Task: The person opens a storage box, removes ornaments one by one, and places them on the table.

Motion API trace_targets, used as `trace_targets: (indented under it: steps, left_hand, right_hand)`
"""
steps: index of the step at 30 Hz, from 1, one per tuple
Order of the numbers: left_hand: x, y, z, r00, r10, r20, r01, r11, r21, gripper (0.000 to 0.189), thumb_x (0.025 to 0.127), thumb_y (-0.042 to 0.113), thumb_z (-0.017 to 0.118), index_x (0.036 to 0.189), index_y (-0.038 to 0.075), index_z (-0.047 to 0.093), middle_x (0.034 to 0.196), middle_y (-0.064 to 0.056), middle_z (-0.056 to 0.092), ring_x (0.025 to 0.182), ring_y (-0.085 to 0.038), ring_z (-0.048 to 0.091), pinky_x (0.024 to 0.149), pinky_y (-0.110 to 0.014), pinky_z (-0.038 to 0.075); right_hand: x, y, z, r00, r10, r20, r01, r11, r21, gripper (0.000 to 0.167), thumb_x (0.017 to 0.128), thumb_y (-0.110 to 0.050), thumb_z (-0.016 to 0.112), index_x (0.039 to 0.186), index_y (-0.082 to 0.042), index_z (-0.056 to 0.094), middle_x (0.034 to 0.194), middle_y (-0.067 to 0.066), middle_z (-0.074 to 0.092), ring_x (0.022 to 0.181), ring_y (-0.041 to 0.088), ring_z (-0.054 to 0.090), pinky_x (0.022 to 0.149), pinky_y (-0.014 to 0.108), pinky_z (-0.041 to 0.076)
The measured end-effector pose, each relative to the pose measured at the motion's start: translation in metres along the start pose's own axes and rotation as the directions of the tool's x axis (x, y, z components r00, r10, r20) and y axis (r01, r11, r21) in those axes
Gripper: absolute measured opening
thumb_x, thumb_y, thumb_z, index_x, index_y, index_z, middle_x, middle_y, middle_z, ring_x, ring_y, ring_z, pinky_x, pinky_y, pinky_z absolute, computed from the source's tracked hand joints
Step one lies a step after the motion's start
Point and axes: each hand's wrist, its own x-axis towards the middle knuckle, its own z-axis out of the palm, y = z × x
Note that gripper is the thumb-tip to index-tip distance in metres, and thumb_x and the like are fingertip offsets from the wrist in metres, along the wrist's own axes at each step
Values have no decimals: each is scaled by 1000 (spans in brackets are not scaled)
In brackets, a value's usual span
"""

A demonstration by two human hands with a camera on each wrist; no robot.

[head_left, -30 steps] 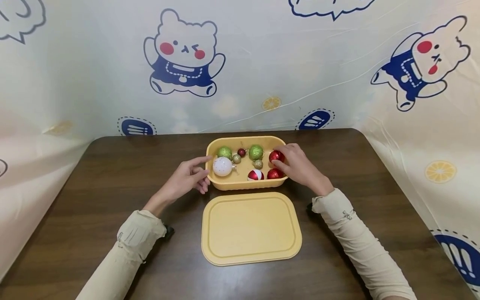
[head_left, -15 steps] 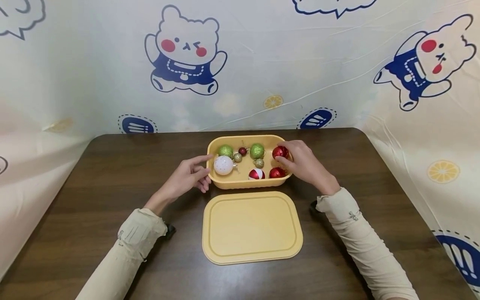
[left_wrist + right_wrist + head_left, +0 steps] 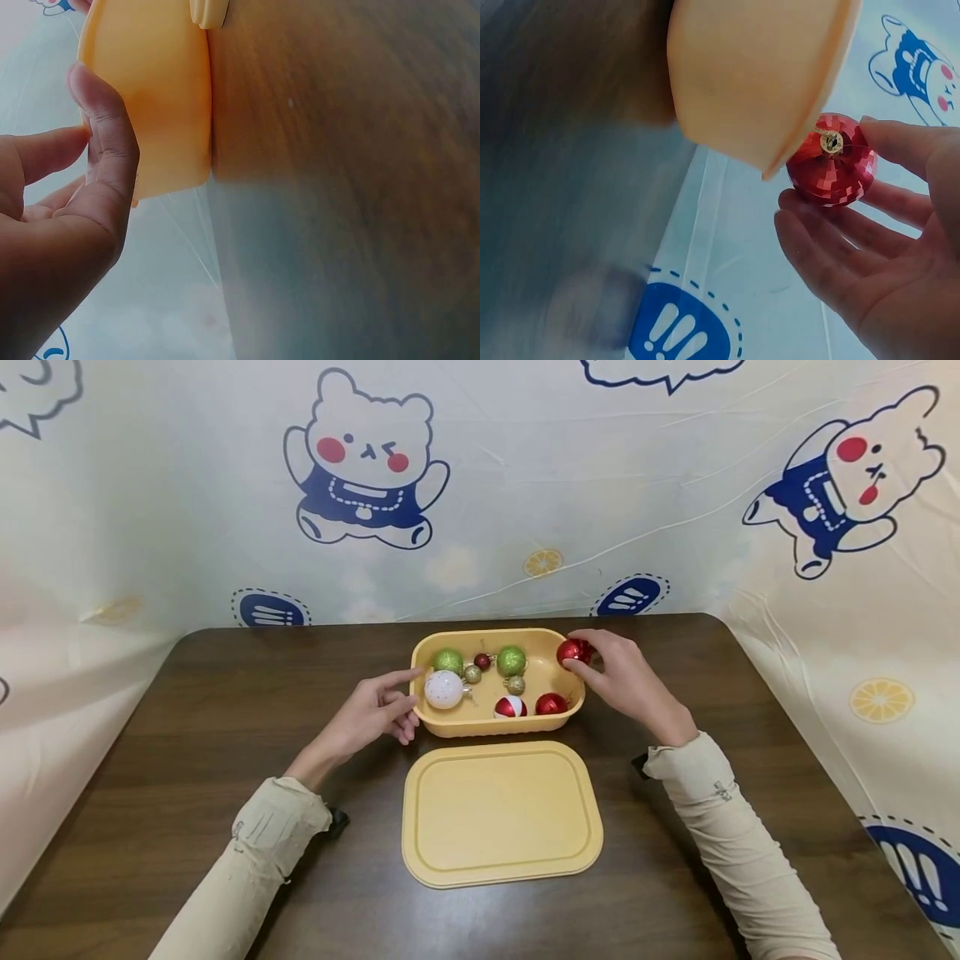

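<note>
My right hand [image 3: 628,677] pinches a shiny red Christmas ball [image 3: 573,651] over the right end of a yellow plastic box [image 3: 487,729]. In the right wrist view the ball [image 3: 831,171] has its gold cap towards the camera and overlaps the box rim. My left hand [image 3: 369,712] holds the box's left end, index finger and thumb at the rim. Inside lie a white ball [image 3: 443,690], two green glitter balls [image 3: 512,661], a red-and-white ball [image 3: 510,707], another red ball [image 3: 551,703], and small gold [image 3: 514,685] and dark red balls [image 3: 482,662].
A yellow lid [image 3: 502,814] lies flat on the dark wooden table [image 3: 225,710], just in front of the box. Behind the table hangs a pale printed cloth [image 3: 495,485] with cartoon bears, which also runs along both sides.
My right hand has lifted the red ball from the box's right side up and right to its rim. My left hand stays at the box's left end.
</note>
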Motion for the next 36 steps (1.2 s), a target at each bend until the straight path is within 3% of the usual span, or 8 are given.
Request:
trace_targets:
  steps: [17,30,36]
  left_hand:
    - [1,1,1,1000,-12,-5,12,1000,1,50,104,6,51,152,5,39,92,-39,59,65,-25,65,63,-37,61]
    - [1,1,1,1000,-10,-8,11,1000,5,50,103,6,53,152,5,39,91,-36,61,65,-26,65,63,-37,61]
    - [1,1,1,1000,-5,-5,5,1000,-4,50,103,6,52,152,5,39,89,-34,61,64,-25,65,63,-37,61]
  right_hand:
    - [-5,24,-24,993,50,-106,-53,998,-18,46,93,-17,73,131,4,59,121,21,64,100,32,64,88,50,56]
    - [-6,47,-25,986,136,-97,-140,989,-37,45,92,-15,74,129,4,59,121,24,62,100,36,63,89,54,55]
    - [-6,54,-22,981,188,-47,-190,981,-34,45,93,-16,72,131,3,57,121,24,61,103,36,61,91,53,54]
